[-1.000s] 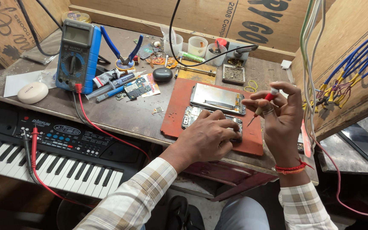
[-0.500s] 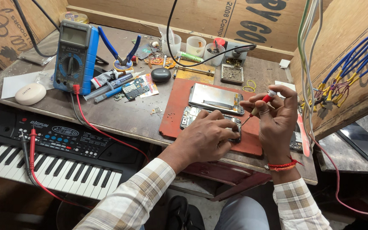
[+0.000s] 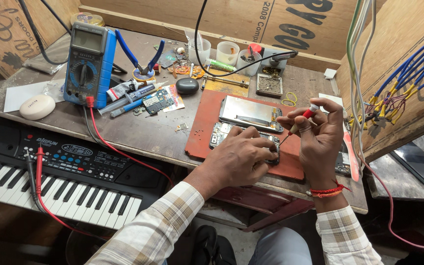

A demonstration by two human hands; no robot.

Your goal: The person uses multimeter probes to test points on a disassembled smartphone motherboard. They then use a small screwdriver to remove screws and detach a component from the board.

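An opened phone [image 3: 244, 137] is pinned under the left hand [image 3: 241, 157], whose fingers are curled down onto it on a red mat [image 3: 207, 132]. A small red-handled screwdriver [image 3: 298, 122] is pinched in the right hand [image 3: 320, 137], just beside the left, its tip touching the phone between both hands.

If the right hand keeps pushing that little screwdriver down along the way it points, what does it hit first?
Most likely the opened phone on the red mat: the screwdriver in the right hand slants toward it beside the left hand.
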